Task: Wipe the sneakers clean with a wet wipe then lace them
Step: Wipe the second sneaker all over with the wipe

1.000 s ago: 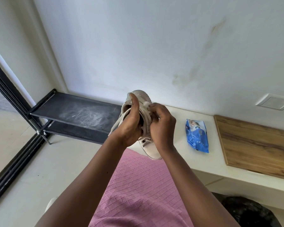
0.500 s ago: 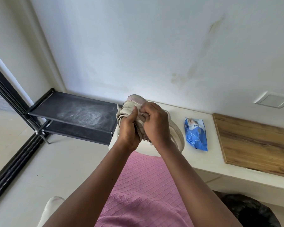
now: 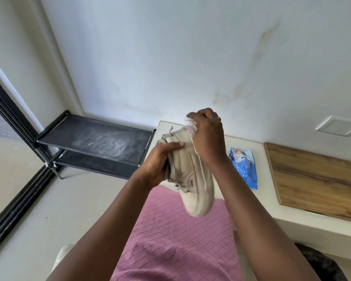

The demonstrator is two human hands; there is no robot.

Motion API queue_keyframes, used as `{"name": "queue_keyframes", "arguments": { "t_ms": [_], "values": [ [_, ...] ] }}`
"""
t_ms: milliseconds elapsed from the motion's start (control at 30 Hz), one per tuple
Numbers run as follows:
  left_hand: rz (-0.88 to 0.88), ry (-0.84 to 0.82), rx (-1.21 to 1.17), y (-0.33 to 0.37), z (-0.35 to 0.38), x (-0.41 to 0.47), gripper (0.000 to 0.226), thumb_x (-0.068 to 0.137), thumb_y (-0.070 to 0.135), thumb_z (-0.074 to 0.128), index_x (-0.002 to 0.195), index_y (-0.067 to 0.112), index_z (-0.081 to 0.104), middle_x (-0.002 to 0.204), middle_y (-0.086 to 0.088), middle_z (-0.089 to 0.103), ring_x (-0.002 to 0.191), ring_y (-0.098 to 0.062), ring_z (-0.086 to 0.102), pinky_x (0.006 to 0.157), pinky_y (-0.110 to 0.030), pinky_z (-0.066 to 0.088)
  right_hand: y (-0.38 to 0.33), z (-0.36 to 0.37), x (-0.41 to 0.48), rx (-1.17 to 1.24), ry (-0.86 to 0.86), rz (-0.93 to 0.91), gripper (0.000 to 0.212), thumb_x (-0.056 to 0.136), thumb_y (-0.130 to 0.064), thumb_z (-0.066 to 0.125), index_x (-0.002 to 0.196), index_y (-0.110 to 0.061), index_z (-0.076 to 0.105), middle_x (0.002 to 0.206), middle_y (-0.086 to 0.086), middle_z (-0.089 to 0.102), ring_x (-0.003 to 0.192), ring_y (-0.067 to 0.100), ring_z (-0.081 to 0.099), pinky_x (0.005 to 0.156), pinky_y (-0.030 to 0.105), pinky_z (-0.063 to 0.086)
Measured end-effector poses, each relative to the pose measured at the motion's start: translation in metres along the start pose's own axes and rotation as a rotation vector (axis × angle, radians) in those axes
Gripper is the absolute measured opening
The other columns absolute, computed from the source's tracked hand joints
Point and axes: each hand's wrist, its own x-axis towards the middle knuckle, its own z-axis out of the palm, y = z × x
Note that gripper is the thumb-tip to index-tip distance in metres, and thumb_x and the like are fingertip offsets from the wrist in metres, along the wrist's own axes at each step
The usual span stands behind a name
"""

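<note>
I hold a beige sneaker [image 3: 193, 179] in the air above my lap, toe pointing down toward me, its side turned up. My left hand [image 3: 160, 161] grips it at the opening, thumb lying over the collar. My right hand [image 3: 208, 136] is curled over the heel end and pinches a white wet wipe [image 3: 188, 119] against the shoe. Loose laces [image 3: 178, 185] dangle near the tongue. A blue pack of wet wipes [image 3: 244, 167] lies on the white bench [image 3: 267, 199] just right of my right wrist.
A black two-tier shoe rack [image 3: 93, 142] stands to the left against the wall. A wooden board [image 3: 316, 177] covers the bench's right part. A dark object [image 3: 322, 264] sits on the floor at bottom right. A black door frame [image 3: 14, 126] runs along the left.
The sneaker has been turned from heel-up to lying on its side with the toe toward me. My right hand has moved up to the heel with the wipe; my left hand now grips the collar.
</note>
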Motion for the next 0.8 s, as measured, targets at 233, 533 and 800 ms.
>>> {"name": "queue_keyframes", "arguments": {
  "t_ms": [233, 533, 800],
  "values": [
    [-0.069, -0.038, 0.354, 0.012, -0.004, 0.004, 0.037, 0.056, -0.002, 0.065, 0.087, -0.020, 0.056, 0.087, -0.024, 0.058, 0.076, -0.031, 0.056, 0.073, -0.039, 0.044, 0.010, -0.014, -0.005, 0.309, -0.396, 0.337, 0.026, 0.088, 0.001, 0.047, 0.083, -0.014, 0.068, 0.085, -0.002, 0.067, 0.089, 0.012, 0.061, 0.073, 0.017, 0.040],
    [-0.188, 0.098, 0.482, 0.023, 0.002, 0.006, 0.014, 0.063, 0.018, 0.056, 0.074, 0.009, 0.054, 0.072, -0.011, 0.051, 0.063, -0.023, 0.048, 0.064, -0.032, 0.038, 0.003, -0.029, -0.027, 0.268, -0.409, 0.308, 0.017, 0.088, -0.012, 0.060, 0.099, -0.016, 0.072, 0.098, -0.003, 0.072, 0.089, 0.003, 0.061, 0.074, 0.006, 0.038],
    [0.110, 0.395, 0.623, 0.020, 0.011, 0.010, 0.029, 0.078, 0.035, 0.046, 0.058, 0.015, 0.043, 0.066, -0.002, 0.044, 0.066, -0.022, 0.039, 0.063, -0.037, 0.030, -0.010, -0.037, -0.041, 0.181, -0.286, 0.013, 0.036, 0.077, 0.008, 0.054, 0.100, -0.013, 0.073, 0.102, 0.002, 0.072, 0.092, 0.018, 0.068, 0.078, 0.034, 0.054]
  ]
}}
